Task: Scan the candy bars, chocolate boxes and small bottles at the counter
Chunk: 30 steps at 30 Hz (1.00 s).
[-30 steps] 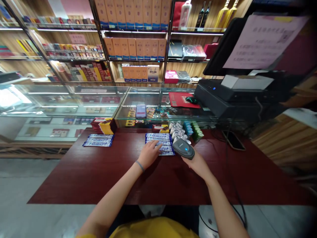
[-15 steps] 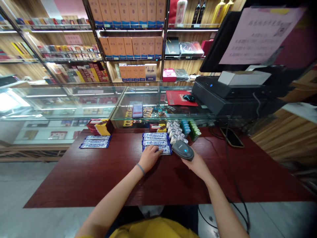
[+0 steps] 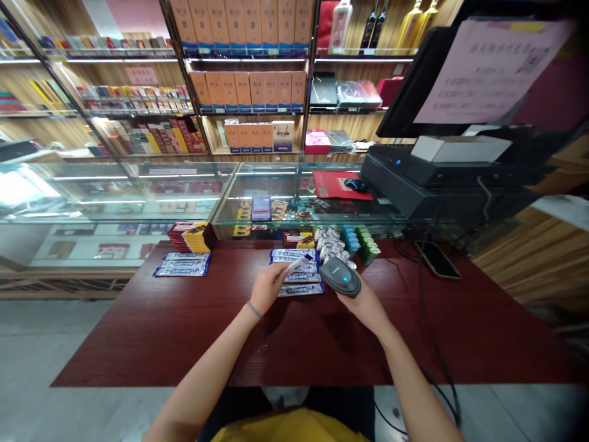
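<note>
- Far left on the surface [image 3: 184, 337], a stack of red-and-yellow bars [image 3: 197, 241] stands with a small group of blue-and-white packets [image 3: 181, 265] lying flat just in front of it. Set well apart from the rest, these look to me like the part already dealt with, though nothing on them proves it.
- Next comes my left hand [image 3: 267, 287], its fingers pinched on one blue-and-white packet [image 3: 298, 264]. I have it raised and tilted over the others, its dark end near the scanner but not touching it. I judge this one to be midway: picked up, not yet laid anywhere.
- Beneath and beside it lies the middle row of packets [image 3: 301, 289], flat and partly covered by my hand, so I cannot count them. I take these as left to do.
- Behind that row sits a red-and-yellow pack [image 3: 294, 240], which seems to be waiting too.
- To its right stand silver-topped items [image 3: 332, 241], then blue ones [image 3: 350, 239] and green ones [image 3: 367, 244], close together in ranks. They appear untouched so far.
- My right hand [image 3: 367, 305] has its fingers closed around the grip of the scanner [image 3: 340, 276], a blue light on top. Whether it has read this packet, I cannot tell.
</note>
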Each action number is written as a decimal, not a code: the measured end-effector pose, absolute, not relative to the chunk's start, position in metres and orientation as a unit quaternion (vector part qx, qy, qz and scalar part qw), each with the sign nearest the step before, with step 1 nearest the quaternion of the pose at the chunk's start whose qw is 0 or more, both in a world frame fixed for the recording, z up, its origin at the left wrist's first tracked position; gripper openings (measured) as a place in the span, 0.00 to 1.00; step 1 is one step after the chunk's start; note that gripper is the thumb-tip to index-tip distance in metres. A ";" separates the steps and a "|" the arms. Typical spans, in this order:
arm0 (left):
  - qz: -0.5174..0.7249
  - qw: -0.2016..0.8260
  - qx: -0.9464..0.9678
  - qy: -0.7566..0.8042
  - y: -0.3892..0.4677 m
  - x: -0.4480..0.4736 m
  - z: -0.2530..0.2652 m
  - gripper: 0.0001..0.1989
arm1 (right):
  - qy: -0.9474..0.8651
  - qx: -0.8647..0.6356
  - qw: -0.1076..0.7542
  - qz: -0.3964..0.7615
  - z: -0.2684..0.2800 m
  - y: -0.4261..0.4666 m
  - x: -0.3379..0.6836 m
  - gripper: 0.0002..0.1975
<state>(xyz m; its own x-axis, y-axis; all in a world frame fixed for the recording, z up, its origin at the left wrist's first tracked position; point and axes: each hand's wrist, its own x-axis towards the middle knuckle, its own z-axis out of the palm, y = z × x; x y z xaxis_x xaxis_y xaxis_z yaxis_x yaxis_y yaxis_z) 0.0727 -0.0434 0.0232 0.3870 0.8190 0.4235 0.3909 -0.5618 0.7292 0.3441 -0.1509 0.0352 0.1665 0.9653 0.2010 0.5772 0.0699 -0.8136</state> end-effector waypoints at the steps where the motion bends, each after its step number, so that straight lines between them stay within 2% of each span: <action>1: 0.416 0.300 0.755 0.409 -0.039 0.067 0.025 0.14 | -0.603 -0.637 0.421 0.232 0.034 -0.148 0.342 0.29; 3: 0.433 0.385 0.677 0.454 -0.030 0.055 0.026 0.15 | -0.609 -0.626 0.428 0.233 0.034 -0.142 0.335 0.30; 7: 0.421 0.599 0.513 0.449 -0.021 0.029 0.030 0.25 | -0.624 -0.605 0.427 0.251 0.044 -0.132 0.313 0.26; 9: 0.424 0.649 0.462 0.432 -0.021 0.018 0.032 0.29 | -0.629 -0.597 0.420 0.267 0.051 -0.127 0.299 0.24; 15: 0.436 0.679 0.406 0.429 -0.021 0.003 0.028 0.31 | -0.677 -0.558 0.368 0.308 0.063 -0.117 0.261 0.26; 19: 0.433 0.674 0.417 0.429 -0.021 0.000 0.023 0.28 | -0.687 -0.576 0.333 0.292 0.058 -0.112 0.254 0.25; 30: 0.426 0.684 0.411 0.427 -0.020 -0.004 0.026 0.31 | -0.672 -0.570 0.362 0.306 0.063 -0.112 0.250 0.25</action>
<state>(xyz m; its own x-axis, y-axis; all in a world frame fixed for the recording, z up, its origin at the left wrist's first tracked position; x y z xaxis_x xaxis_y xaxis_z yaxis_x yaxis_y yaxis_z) -0.0037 -0.0201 0.0256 0.2730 0.9335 -0.2324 -0.2315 0.2982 0.9260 0.2504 -0.1123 0.0632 -0.0898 0.9865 0.1371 0.5440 0.1639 -0.8230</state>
